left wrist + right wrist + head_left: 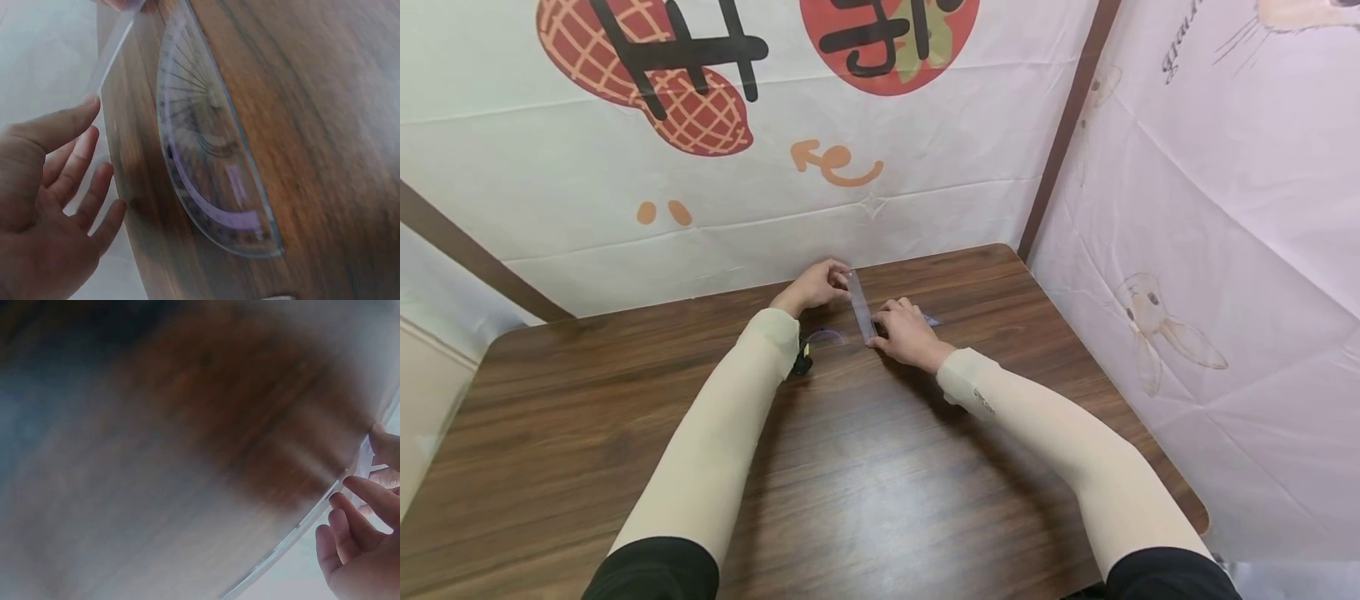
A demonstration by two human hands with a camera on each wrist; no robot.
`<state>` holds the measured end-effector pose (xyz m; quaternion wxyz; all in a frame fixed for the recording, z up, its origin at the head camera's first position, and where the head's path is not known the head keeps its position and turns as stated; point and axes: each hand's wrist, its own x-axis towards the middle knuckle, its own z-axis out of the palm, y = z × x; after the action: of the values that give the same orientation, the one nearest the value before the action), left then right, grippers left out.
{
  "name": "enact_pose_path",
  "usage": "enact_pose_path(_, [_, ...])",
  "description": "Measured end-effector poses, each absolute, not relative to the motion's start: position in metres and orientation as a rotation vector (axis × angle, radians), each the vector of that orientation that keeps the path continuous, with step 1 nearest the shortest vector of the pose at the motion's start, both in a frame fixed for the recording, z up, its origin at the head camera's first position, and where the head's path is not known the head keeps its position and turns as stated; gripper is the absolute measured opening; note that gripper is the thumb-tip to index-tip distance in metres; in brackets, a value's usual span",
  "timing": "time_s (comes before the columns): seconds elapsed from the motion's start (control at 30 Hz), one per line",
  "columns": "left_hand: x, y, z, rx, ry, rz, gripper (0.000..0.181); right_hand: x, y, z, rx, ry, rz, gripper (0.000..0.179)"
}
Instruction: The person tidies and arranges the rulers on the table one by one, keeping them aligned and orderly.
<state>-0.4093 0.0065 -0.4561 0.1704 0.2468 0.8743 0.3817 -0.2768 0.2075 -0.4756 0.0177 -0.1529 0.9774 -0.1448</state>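
Clear plastic is forming the ruler [861, 305], which is spanning the space between both hands over the table's [850, 467] far part; its long axis is running away from the person, its far end slanting slightly left toward the wall sheet [760, 242]. Beside it, a see-through half-round protractor [209, 159] with a purple band is lying on the grained brown wood, its curve facing the wall. The left hand [815, 285] is pinching the ruler's far end by the thumb, other fingers spreading loosely; the right hand [912, 335] is pinching the near end between thumb and fingers. Both arms are reaching forward in pale sleeves [700, 437], the right elbow bending outward.
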Motion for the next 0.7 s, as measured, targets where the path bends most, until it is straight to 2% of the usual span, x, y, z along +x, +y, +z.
enact_pose_path(0.23, [-0.410,0.004,-0.463,0.691,2.473,1.101,0.062,-0.274,0.205,-0.473,-0.436,3.039,-0.481,0.053])
enact_pose_path(0.7, [-0.406,0.004,-0.469,0.672,2.482,1.105,0.064,-0.273,0.203,-0.475,-0.382,3.002,-0.570,0.059])
